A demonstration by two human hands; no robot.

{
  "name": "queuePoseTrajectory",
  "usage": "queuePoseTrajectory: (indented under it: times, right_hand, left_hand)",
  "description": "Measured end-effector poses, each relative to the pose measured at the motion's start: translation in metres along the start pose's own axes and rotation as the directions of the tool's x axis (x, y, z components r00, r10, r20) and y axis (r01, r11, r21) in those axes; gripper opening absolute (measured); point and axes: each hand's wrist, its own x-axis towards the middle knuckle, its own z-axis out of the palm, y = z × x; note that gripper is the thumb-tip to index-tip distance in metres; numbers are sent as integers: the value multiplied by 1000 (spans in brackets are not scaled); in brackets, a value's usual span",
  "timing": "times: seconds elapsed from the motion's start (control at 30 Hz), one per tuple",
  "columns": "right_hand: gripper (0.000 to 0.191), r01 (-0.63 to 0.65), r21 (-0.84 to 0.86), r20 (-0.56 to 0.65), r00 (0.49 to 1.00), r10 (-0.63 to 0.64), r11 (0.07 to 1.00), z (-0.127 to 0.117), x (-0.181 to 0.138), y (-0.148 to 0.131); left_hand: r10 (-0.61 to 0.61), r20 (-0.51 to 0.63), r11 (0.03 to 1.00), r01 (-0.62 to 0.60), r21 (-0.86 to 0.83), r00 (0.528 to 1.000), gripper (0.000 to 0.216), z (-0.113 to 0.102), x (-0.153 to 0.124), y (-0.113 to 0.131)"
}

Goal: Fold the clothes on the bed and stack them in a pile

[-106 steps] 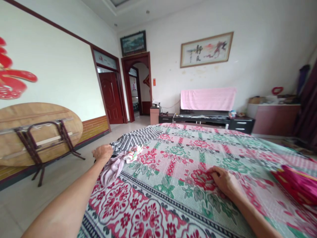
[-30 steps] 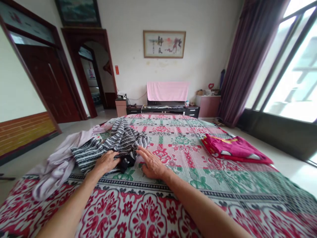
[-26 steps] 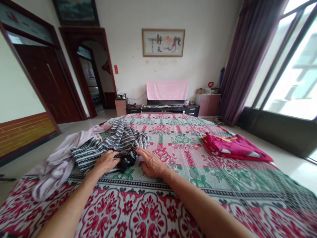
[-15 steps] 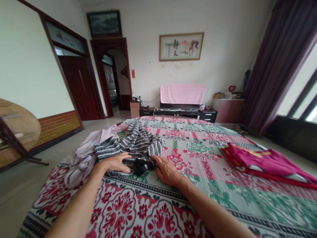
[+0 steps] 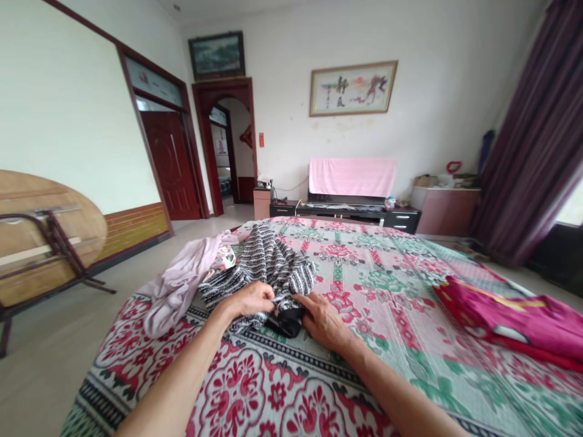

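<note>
A black-and-white striped knit garment point(image 5: 268, 261) lies rumpled on the patterned bedspread point(image 5: 273, 394), with a black part point(image 5: 290, 321) at its near end. My left hand point(image 5: 252, 300) is closed, its thumb and fingers pinching the knit just left of the black part. At the right edge of that part, my right hand point(image 5: 323, 318) grips the cloth between thumb and forefinger; its other fingers are curled underneath and partly hidden. Beside the knit on the left, a pale pink garment point(image 5: 175, 279) lies crumpled.
Folded magenta and red clothes point(image 5: 514, 321) lie at the bed's right side. A folded round table point(image 5: 50, 230) leans at the left wall. Beyond the bed's far edge is a low black cabinet point(image 5: 401, 220) with a pink cloth point(image 5: 353, 176) above it.
My left hand has gone from lying spread on the knit to pinching it nearer my right hand. The black part has shifted and is bunched between the hands. The view has turned slightly left.
</note>
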Motion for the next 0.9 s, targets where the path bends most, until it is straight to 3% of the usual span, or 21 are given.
queuePoseTrajectory:
  times: [0.13, 0.2, 0.23, 0.3, 0.37, 0.4, 0.47, 0.57, 0.63, 0.8, 0.9]
  right_hand:
    - [38, -5, 59, -10, 1000, 6, 998, 0, 0, 2]
    - [41, -46, 113, -50, 997, 52, 993, 0, 0, 5]
    - [43, -64, 144, -81, 994, 76, 988, 0, 1, 8]
    - [46, -88, 208, -162, 979, 123, 974, -1, 1, 17]
    - [46, -109, 278, -244, 953, 180, 954, -4, 3, 31]
    - [45, -133, 320, -276, 934, 226, 938, -6, 3, 39]
    - [41, -202, 424, -312, 882, 352, 883, -10, 4, 57]
    - [33, -236, 607, -351, 777, 522, 759, -18, 3, 81]
    - [31, -198, 699, -382, 708, 593, 687, -24, 1, 95]
    - [28, -140, 788, -475, 481, 737, 599, -42, -9, 126]
    - [30, -211, 790, -499, 323, 804, 575, -50, -19, 143]
  left_hand:
    - [33, 41, 998, -31, -55, 999, 21, -2, -4, 5]
    - [51, -27, 997, -52, -61, 998, 23, -5, -2, 3]
    - [42, -118, 998, -48, -48, 992, 24, -8, -1, 1]
    - [-19, -365, 999, 31, 26, 931, 23, -13, 2, -8]
    - [-78, -560, 975, 181, 131, 825, 23, -18, 3, -21]
    - [-95, -610, 951, 252, 178, 787, 23, -20, 3, -28]
    - [-119, -637, 907, 344, 242, 762, 24, -22, 1, -41]
    - [-173, -603, 894, 381, 235, 779, 25, -20, -1, -53]
    - [-200, -541, 917, 351, 190, 817, 27, -16, 1, -55]
    - [-144, -303, 990, 133, -57, 942, 30, 3, 10, -43]
    - [-73, -243, 988, 36, -153, 967, 33, 13, 14, -36]
